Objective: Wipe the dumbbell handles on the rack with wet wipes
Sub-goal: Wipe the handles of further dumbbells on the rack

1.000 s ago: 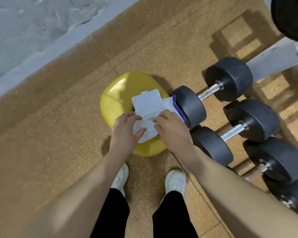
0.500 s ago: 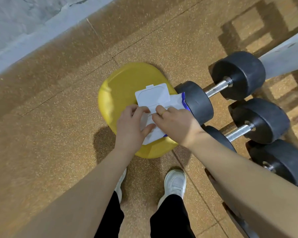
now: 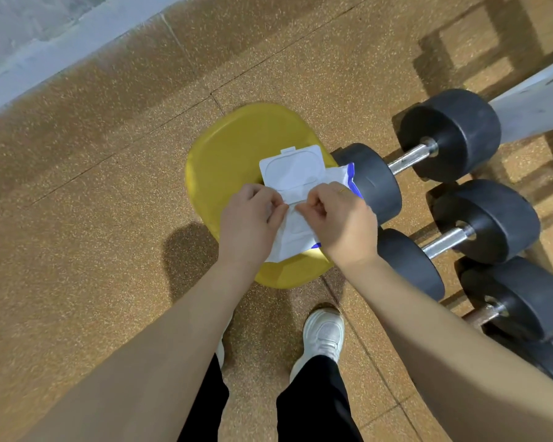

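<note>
A white and blue wet wipe pack (image 3: 296, 237) lies on a yellow stool (image 3: 237, 148), its white flip lid (image 3: 292, 170) standing open. My left hand (image 3: 249, 221) holds the pack's left side, fingers curled at the opening. My right hand (image 3: 339, 218) pinches at the opening in the pack's middle; what is between its fingertips is hidden. To the right, black dumbbells with metal handles sit in a row on the rack: the far one (image 3: 411, 159), the middle one (image 3: 446, 240) and the near one (image 3: 492, 309).
The rack's grey upright (image 3: 530, 100) slants at the top right. A grey wall base (image 3: 61, 49) runs along the upper left. My white shoe (image 3: 324, 333) and black trouser legs stand on the brown speckled floor below the stool.
Both hands have closed in on the pack's opening, the fingers curling tighter. The view has shifted a little, with the stool and the dumbbells sitting slightly lower and further right in the picture.
</note>
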{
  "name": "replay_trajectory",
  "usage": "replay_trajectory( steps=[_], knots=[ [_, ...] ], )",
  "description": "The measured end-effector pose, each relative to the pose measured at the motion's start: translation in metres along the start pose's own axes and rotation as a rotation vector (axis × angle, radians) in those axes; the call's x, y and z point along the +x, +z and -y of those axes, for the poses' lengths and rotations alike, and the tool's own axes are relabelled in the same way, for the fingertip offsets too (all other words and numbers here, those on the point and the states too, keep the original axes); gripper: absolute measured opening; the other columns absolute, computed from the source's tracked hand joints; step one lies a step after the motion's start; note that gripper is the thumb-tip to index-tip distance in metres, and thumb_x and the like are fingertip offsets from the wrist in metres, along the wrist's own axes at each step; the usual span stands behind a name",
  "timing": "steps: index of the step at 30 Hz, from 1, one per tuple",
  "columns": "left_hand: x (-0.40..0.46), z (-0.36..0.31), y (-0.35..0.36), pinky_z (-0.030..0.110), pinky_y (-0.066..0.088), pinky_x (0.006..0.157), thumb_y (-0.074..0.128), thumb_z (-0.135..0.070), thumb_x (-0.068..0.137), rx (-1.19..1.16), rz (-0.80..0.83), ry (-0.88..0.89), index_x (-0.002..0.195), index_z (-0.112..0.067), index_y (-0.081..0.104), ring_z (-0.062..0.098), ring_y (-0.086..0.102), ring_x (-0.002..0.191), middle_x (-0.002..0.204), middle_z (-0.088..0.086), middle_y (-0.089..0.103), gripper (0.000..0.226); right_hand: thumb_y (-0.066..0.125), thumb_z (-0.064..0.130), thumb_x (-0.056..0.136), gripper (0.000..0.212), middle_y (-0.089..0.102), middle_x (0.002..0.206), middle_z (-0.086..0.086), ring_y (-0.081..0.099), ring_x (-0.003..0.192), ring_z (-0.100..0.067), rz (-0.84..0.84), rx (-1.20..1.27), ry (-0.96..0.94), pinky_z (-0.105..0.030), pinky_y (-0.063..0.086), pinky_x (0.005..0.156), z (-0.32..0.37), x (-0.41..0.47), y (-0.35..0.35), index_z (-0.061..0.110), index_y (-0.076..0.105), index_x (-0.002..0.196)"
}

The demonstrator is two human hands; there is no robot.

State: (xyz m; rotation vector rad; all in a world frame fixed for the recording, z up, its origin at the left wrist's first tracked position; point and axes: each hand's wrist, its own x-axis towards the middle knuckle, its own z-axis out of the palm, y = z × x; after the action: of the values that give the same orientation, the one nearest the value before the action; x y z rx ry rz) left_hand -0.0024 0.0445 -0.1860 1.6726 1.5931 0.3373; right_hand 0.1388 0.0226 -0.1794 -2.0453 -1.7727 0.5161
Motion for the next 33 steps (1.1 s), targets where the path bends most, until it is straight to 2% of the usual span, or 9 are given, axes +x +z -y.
replay_trajectory(
  steps=[3, 7, 12, 15, 18, 22, 26, 30, 33],
  knots=[
    [-0.001, 0.003, 0.0, 0.034, 0.041, 0.073, 0.063, -0.018, 0.086, -0.035, 0.013, 0.001, 0.086, -0.008, 0.063, 0.025, 0.054, 0.088, 0.096, 0.004, 0.056, 0.01, 0.054, 0.031, 0.082, 0.028, 0.057, 0.062, 0.0, 0.053, 0.051, -0.019, 0.077, -0.075, -0.158, -0.021, 0.032, 0.036, -0.005, -0.002, 0.0, 0.016, 0.064, 0.062],
    [-0.002, 0.008, -0.003, 0.023, 0.033, 0.072, 0.063, -0.018, 0.086, -0.065, 0.037, 0.034, 0.088, -0.008, 0.064, 0.022, 0.054, 0.089, 0.098, 0.003, 0.055, 0.01, 0.065, 0.008, 0.068, 0.01, 0.052, 0.061, -0.001, 0.05, 0.047, -0.022, 0.185, -0.359, -0.376, -0.016, 0.017, 0.036, -0.009, 0.0, -0.007, 0.014, 0.061, 0.062],
    [-0.009, 0.012, 0.0, 0.04, 0.048, 0.075, 0.048, -0.049, 0.084, 0.051, 0.068, 0.153, 0.104, -0.01, 0.062, 0.03, 0.058, 0.088, 0.106, 0.011, 0.057, 0.046, 0.03, -0.001, 0.059, 0.028, 0.046, 0.05, 0.0, 0.037, 0.03, -0.019, 0.166, -0.553, -0.493, -0.02, -0.01, 0.059, 0.009, 0.016, -0.012, 0.015, 0.051, 0.049],
    [-0.013, 0.01, 0.003, 0.051, 0.046, 0.084, 0.047, -0.056, 0.08, 0.097, 0.094, 0.138, 0.115, -0.022, 0.056, 0.033, 0.056, 0.101, 0.118, 0.013, 0.053, 0.049, 0.056, 0.0, 0.056, 0.015, 0.047, 0.049, 0.001, 0.037, 0.027, -0.018, 0.213, -0.586, -0.483, -0.017, -0.009, 0.058, 0.007, 0.014, -0.01, 0.014, 0.058, 0.052],
    [-0.015, 0.003, 0.004, 0.062, 0.026, 0.102, 0.041, -0.059, 0.079, 0.156, 0.115, 0.082, 0.117, -0.025, 0.059, 0.03, 0.049, 0.117, 0.126, 0.01, 0.048, 0.054, 0.082, 0.003, 0.039, 0.028, 0.048, 0.049, -0.003, 0.04, 0.028, -0.02, 0.29, -0.434, -0.423, -0.011, 0.008, 0.045, 0.0, 0.013, -0.009, 0.01, 0.06, 0.055],
    [-0.015, 0.001, 0.006, 0.058, 0.009, 0.109, 0.057, -0.044, 0.084, 0.198, 0.102, 0.053, 0.119, -0.029, 0.058, 0.029, 0.046, 0.12, 0.13, 0.008, 0.045, 0.038, 0.053, 0.005, 0.07, 0.012, 0.05, 0.054, -0.008, 0.043, 0.036, -0.027, 0.205, -0.132, -0.389, -0.021, 0.026, 0.034, -0.01, 0.011, -0.013, 0.006, 0.058, 0.059],
    [-0.018, 0.001, 0.012, 0.061, 0.017, 0.106, 0.06, -0.036, 0.081, 0.202, 0.041, 0.074, 0.11, -0.038, 0.044, 0.032, 0.052, 0.113, 0.121, 0.011, 0.051, 0.034, 0.052, 0.002, 0.075, 0.008, 0.047, 0.065, -0.003, 0.045, 0.056, -0.019, 0.352, 0.141, -0.28, -0.025, 0.035, 0.048, -0.025, 0.007, -0.027, 0.004, 0.059, 0.07],
    [-0.021, 0.0, 0.014, 0.049, 0.033, 0.098, 0.05, -0.043, 0.082, 0.215, 0.031, 0.081, 0.112, -0.036, 0.047, 0.031, 0.051, 0.111, 0.121, 0.009, 0.052, 0.03, 0.058, -0.007, 0.082, 0.019, 0.044, 0.07, -0.003, 0.044, 0.064, -0.005, 0.505, 0.505, 0.122, -0.012, 0.042, 0.061, -0.025, -0.001, -0.04, 0.01, 0.056, 0.075],
    [-0.022, -0.003, 0.015, 0.043, 0.027, 0.1, 0.057, -0.031, 0.088, 0.268, 0.034, 0.041, 0.12, -0.031, 0.055, 0.027, 0.043, 0.121, 0.13, 0.005, 0.045, 0.032, 0.049, -0.012, 0.087, 0.023, 0.054, 0.073, -0.003, 0.055, 0.065, -0.003, 0.613, 0.838, 0.353, -0.011, 0.044, 0.066, -0.022, -0.002, -0.055, 0.007, 0.058, 0.079]
  ],
)
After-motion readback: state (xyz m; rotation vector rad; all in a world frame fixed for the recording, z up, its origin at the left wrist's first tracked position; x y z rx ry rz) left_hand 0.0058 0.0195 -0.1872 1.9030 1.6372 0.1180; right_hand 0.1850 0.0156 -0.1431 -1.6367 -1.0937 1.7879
